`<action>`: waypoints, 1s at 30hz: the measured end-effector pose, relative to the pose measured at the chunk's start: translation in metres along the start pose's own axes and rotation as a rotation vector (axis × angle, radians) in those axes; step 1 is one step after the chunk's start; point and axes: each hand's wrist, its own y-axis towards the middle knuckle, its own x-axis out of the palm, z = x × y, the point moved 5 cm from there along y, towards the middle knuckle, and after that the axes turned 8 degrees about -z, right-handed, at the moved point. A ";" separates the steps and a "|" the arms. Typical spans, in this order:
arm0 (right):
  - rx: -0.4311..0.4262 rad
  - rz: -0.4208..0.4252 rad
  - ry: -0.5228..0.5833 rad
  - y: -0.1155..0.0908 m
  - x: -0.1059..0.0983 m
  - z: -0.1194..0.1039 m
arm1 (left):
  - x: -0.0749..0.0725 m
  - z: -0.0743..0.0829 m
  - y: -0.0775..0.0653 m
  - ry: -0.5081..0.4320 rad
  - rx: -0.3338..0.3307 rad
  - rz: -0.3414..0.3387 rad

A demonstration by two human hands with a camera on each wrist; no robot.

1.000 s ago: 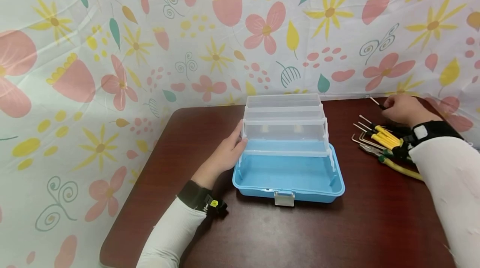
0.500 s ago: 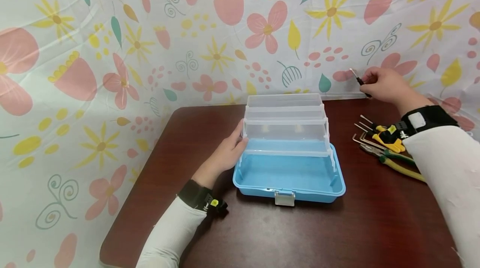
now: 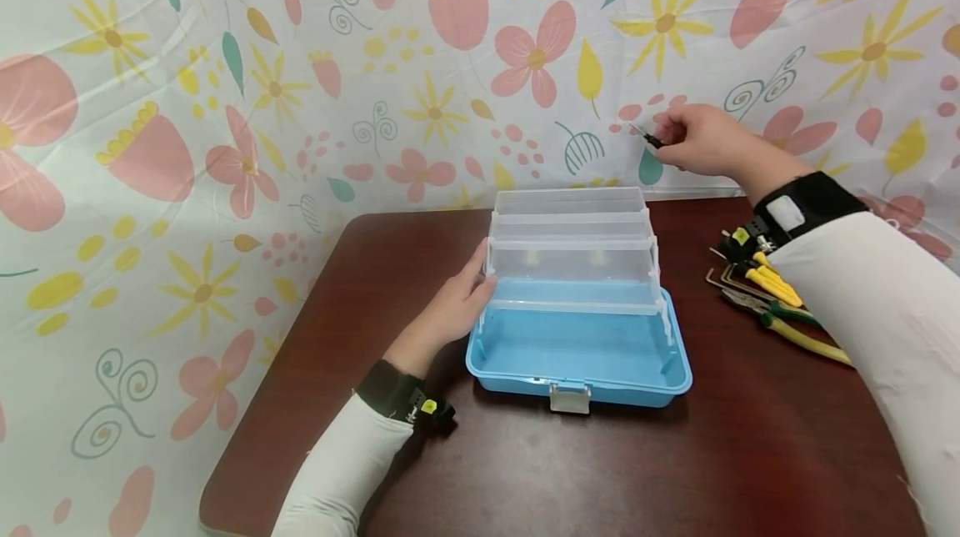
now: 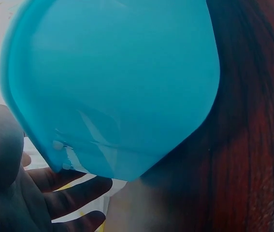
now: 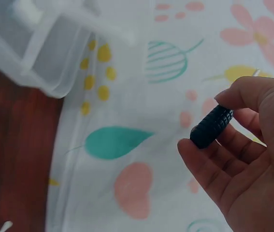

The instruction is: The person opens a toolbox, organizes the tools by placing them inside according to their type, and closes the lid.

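Note:
My right hand pinches a small screwdriver with a short black ridged handle between thumb and fingers. Its thin metal shaft points left, in front of the patterned cloth. The hand is raised behind and to the right of a light-blue toolbox, which stands with its clear stepped trays raised. My left hand rests against the toolbox's left side, thumb near the tray edge. In the left wrist view, its fingers lie fairly straight at the corner of the blue wall.
On the dark red table, to the right, lie pliers with green and yellow handles, bent hex keys and yellow-handled screwdrivers, partly under the right wrist. A flowered cloth hangs behind the table. A metal latch is on the toolbox's front.
My right hand has lifted the small screwdriver from the table's back right and carried it up and left towards the toolbox. The left hand and toolbox stay in place.

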 end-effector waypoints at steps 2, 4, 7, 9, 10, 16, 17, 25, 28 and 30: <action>-0.024 -0.010 -0.048 0.007 -0.001 -0.013 | 0.000 0.000 0.000 -0.002 -0.004 0.000; -0.040 -0.030 -0.087 0.014 -0.002 -0.025 | -0.001 -0.001 -0.001 -0.005 -0.007 0.001; -0.058 -0.076 -0.122 0.024 0.001 -0.041 | -0.001 -0.001 -0.001 -0.004 -0.011 0.004; -0.076 -0.104 -0.138 0.030 0.004 -0.050 | -0.001 -0.001 -0.001 -0.005 -0.009 0.005; -0.088 -0.114 -0.144 0.033 0.005 -0.054 | -0.001 -0.002 -0.001 -0.003 -0.007 0.004; -0.126 -0.190 -0.143 0.042 0.015 -0.078 | -0.001 -0.003 0.000 0.022 0.002 0.006; -0.127 -0.201 -0.145 0.043 0.017 -0.082 | -0.001 -0.003 0.000 0.023 0.002 0.008; -0.149 -0.295 -0.184 0.056 0.044 -0.109 | -0.003 -0.002 -0.002 0.002 -0.009 0.007; -0.146 -0.308 -0.212 0.058 0.054 -0.110 | -0.002 -0.003 -0.001 0.010 -0.001 0.006; -0.145 -0.310 -0.225 0.059 0.060 -0.109 | -0.001 -0.004 -0.001 0.013 0.003 0.005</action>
